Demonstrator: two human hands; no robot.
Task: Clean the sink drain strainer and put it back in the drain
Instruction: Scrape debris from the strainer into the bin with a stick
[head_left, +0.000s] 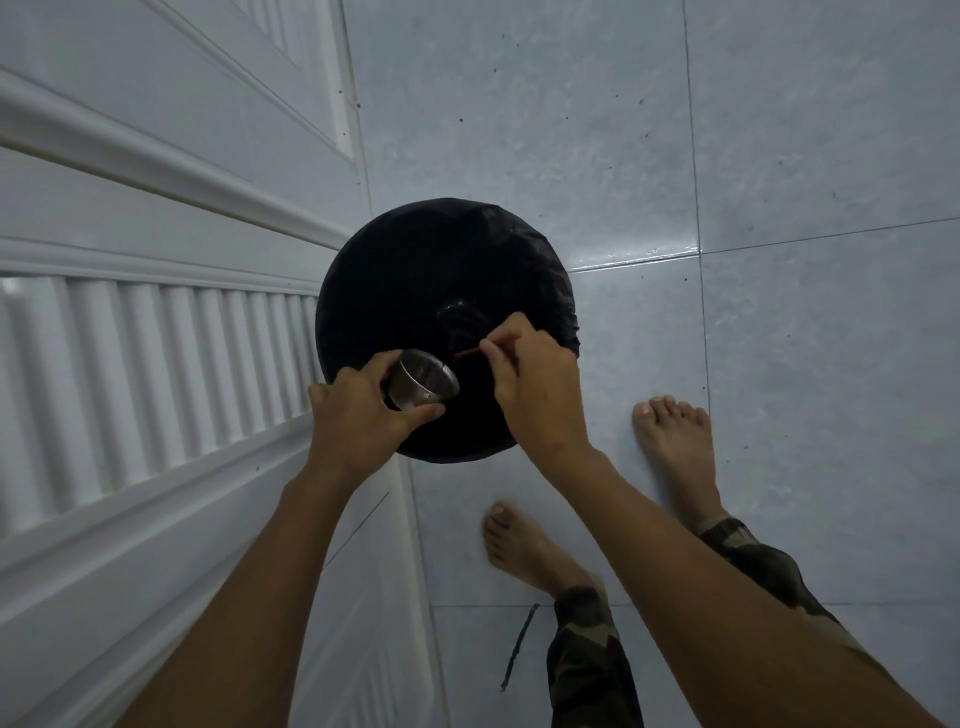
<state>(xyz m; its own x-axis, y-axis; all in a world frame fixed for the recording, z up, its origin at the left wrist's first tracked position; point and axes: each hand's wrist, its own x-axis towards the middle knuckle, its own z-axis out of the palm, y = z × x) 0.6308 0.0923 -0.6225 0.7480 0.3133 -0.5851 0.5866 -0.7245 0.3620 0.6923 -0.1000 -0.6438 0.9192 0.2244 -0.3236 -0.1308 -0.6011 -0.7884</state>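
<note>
Steel strainer (423, 385) gripped in left hand (363, 415) over bin (415, 270)

One head-worn wide-angle camera looks almost straight down, close over the left hand (363, 415) and right hand (535, 395), onto a black-lined bin (415, 249) on tiled floor (753, 156).

Both bare forearms reach forward and down. The left hand (363, 415) curls fingers and thumb around the strainer (423, 387). Just to its right, the right hand (537, 395) pinches a thin red stick (498, 343) between thumb and fingertips, knuckles up.
</note>
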